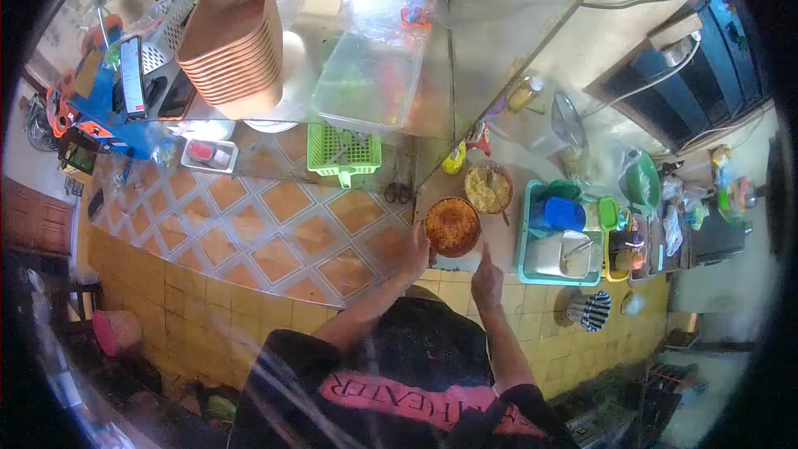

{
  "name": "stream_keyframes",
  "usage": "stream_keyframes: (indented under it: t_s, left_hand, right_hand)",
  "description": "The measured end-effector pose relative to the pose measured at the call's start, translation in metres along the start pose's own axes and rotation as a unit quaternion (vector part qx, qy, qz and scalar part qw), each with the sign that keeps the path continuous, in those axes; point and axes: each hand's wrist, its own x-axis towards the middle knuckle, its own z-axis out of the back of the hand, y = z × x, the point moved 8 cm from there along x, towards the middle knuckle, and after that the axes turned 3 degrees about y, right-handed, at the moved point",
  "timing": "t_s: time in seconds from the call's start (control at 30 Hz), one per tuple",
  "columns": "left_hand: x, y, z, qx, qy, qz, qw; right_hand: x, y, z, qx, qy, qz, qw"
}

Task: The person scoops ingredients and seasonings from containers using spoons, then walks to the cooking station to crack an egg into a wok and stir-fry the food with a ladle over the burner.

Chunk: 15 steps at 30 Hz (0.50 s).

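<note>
A round bowl point(453, 227) full of an orange-red crumbly food is in front of me, near the counter's front edge. My left hand point(419, 254) grips its left side, fingers closed at the rim. Just off the bowl's lower right is my right hand point(488, 281), its fingers curled together with a thin tip pointing up towards the rim. Whether that tip is a finger or a utensil handle is too small to tell. Behind the bowl, to its right, stands a second bowl point(488, 188) of pale yellowish food with a spoon point(502, 206) in it.
To the right, a teal tray point(525, 241) holds several containers and a blue lid point(564, 214). A yellow packet point(454, 159) lies behind the bowls. Further left are scissors point(398, 192), a green basket point(344, 152), stacked brown containers point(237, 50) and an upright phone point(132, 77).
</note>
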Motion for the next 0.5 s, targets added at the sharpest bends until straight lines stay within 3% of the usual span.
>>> stream_keyframes:
  t_s: [0.1, 0.17, 0.23, 0.3, 0.5]
  left_hand:
    - [0.011, 0.015, 0.006, 0.074, -0.018, -0.037, 0.996]
    - [0.004, 0.005, 0.001, 0.04, -0.022, -0.004, 0.999]
    - [0.0, 0.007, 0.001, 0.007, -0.025, 0.032, 0.999]
    - [0.007, 0.012, 0.005, 0.06, -0.023, -0.007, 0.998]
    - [-0.002, 0.001, 0.0, 0.013, -0.013, 0.039, 0.999]
  right_hand:
    - [0.004, -0.003, -0.001, -0.015, 0.008, -0.022, 1.0]
    - [-0.007, 0.012, 0.0, 0.007, -0.056, 0.039, 0.998]
    - [-0.021, 0.013, -0.011, 0.006, -0.004, 0.012, 1.0]
    - [-0.034, 0.024, -0.027, 0.042, 0.05, 0.066, 0.996]
    - [-0.004, 0.011, -0.002, 0.017, -0.009, 0.015, 1.0]
